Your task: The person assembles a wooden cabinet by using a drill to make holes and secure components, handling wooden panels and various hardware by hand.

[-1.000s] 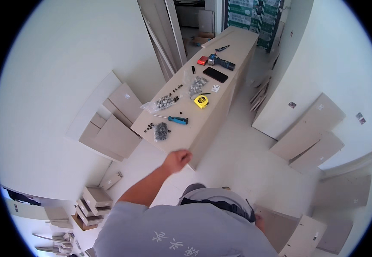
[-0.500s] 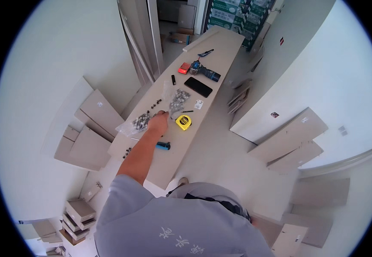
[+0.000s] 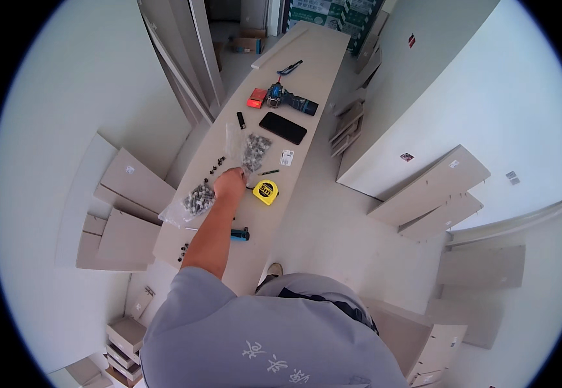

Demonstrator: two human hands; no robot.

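My left hand [image 3: 230,185] reaches over the long beige board, fingers curled together and turned down. What they hold, if anything, is hidden beneath the hand. It lies between two clear plastic bags of small grey fittings: one bag [image 3: 256,151] just beyond the fingertips, the other bag [image 3: 198,200] beside the wrist on the left. A yellow tape measure [image 3: 265,192] sits to the right of the hand, with a short dark pencil-like stick [image 3: 269,172] above it. Several small dark fittings [image 3: 214,169] lie loose to the left. My right hand is out of sight.
Along the board [image 3: 261,226] lie a blue-handled screwdriver [image 3: 239,234], a black phone [image 3: 283,127], a cordless drill [image 3: 289,99], a red box [image 3: 257,98], a small black cylinder [image 3: 241,120] and a dark knife-like tool [image 3: 290,67]. Panels [image 3: 433,181] lean against the walls; drawer-like boxes [image 3: 126,336] stand lower left.
The whole view has shifted, so the board and its things sit further left. My left hand stays low between the bags, its fingers still curled.
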